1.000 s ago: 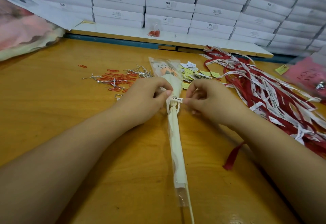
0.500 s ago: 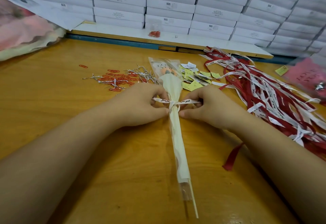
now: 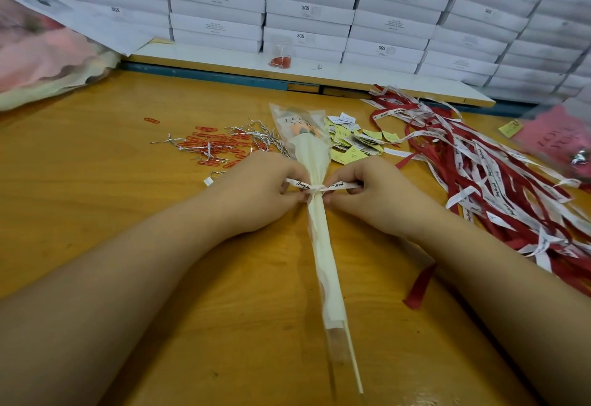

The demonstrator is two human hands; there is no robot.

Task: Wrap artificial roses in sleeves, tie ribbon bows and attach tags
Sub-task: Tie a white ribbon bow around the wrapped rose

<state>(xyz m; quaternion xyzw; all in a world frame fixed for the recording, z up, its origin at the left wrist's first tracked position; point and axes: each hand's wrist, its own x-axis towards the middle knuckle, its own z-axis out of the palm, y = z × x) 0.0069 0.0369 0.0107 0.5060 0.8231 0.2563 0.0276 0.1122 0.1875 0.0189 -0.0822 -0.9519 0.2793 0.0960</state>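
Note:
A sleeved artificial rose lies lengthwise on the wooden table, its orange bloom at the far end inside clear film and its stick pointing toward me. A white printed ribbon is knotted around the cream paper at the sleeve's neck. My left hand pinches the ribbon's left end. My right hand pinches its right end. The ribbon runs taut and level between them.
Red paper clips and silver twist ties lie left of the bloom. Yellow and white tags sit to its right. A heap of red and white ribbons fills the right side. Stacked white boxes line the back.
My hands have pulled apart sideways, drawing the ribbon ends out into a tight knot around the sleeve. The rose has barely shifted.

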